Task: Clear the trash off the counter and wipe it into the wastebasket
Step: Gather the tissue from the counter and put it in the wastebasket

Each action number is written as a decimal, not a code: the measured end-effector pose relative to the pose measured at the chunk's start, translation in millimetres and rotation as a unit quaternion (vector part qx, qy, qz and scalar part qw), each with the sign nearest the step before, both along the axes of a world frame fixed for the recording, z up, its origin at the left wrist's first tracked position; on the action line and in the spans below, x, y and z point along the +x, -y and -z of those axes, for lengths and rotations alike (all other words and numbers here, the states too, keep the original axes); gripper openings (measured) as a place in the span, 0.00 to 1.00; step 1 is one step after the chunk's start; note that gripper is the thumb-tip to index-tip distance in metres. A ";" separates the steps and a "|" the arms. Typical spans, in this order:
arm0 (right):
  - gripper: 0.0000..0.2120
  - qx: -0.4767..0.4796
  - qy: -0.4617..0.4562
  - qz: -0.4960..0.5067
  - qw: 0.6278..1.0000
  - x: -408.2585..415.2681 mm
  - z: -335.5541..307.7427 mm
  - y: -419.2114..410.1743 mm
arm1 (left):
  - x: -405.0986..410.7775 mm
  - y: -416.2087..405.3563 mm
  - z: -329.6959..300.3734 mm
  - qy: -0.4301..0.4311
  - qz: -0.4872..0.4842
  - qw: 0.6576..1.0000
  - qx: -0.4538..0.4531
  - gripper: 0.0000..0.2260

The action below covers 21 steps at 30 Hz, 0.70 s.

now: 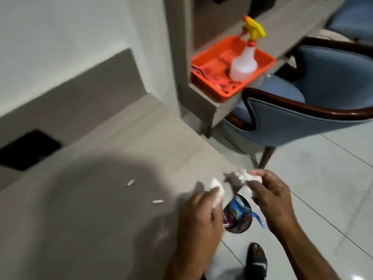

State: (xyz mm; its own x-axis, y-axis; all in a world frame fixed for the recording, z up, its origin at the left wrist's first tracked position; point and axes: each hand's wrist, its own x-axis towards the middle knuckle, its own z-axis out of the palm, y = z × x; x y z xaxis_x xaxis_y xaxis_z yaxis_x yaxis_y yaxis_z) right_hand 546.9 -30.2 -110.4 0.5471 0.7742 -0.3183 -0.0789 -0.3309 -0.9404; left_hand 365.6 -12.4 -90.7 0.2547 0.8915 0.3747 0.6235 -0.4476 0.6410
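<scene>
White crumpled paper [245,175], soft and light, is sitting pinched in my right hand [272,196] and more [277,191] in my left hand [199,213], low in the frame, over the wastebasket [239,216], so I am squeezing gently around each wad.

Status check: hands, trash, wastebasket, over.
Left hand and right hand each grip crumpled paper over wastebasket. Two small white scraps remain on counter. Nothing blocking.

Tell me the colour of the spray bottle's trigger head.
Yellow, with an orange-red nozzle tip and collar, on the spray bottle standing in the orange tray; head view.
</scene>
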 end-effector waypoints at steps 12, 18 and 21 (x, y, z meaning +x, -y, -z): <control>0.14 -0.342 0.126 -0.136 0.921 100.8 353.6 71.5 | 142.7 42.9 344.3 -0.250 -0.032 0.844 -0.474 0.10; 0.19 -0.375 0.122 -0.272 0.878 107.7 471.0 24.6 | 154.4 6.9 462.9 -0.234 -0.085 0.814 -0.525 0.15; 0.20 -0.370 0.099 -0.357 0.852 105.4 497.4 14.7 | 157.5 0.5 493.3 -0.235 -0.030 0.796 -0.557 0.24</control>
